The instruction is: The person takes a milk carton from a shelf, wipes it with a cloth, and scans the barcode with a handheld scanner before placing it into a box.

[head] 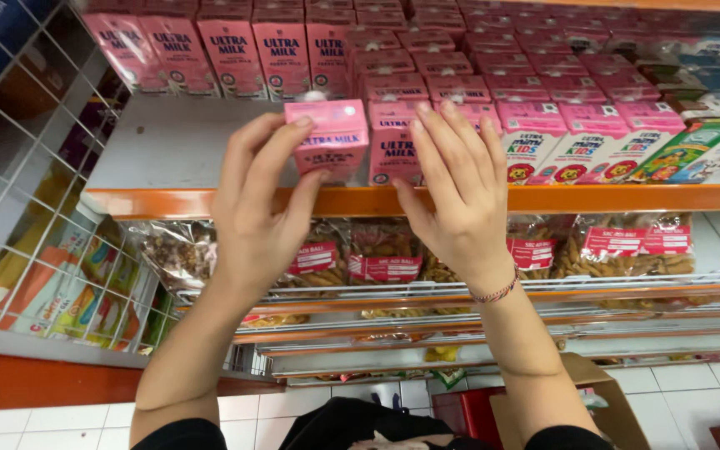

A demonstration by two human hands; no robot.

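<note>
My left hand [262,204] grips a small pink milk carton [331,137], holding it just above the front of a grey shelf [168,158] with an orange edge. My right hand [458,196] rests with fingers spread against the front of a row of pink cartons [395,150] beside it, touching the neighbouring carton. A beaded bracelet [497,293] circles my right wrist. Rows of the same pink cartons [460,75] fill the shelf behind.
Taller pink cartons [235,50] stand at the back left. Cartons with cartoon prints [593,150] and green-blue cartons [693,146] sit to the right. Bagged snacks [627,246] hang on lower shelves. A white wire rack [35,192] stands left. A cardboard box [602,392] lies on the tiled floor.
</note>
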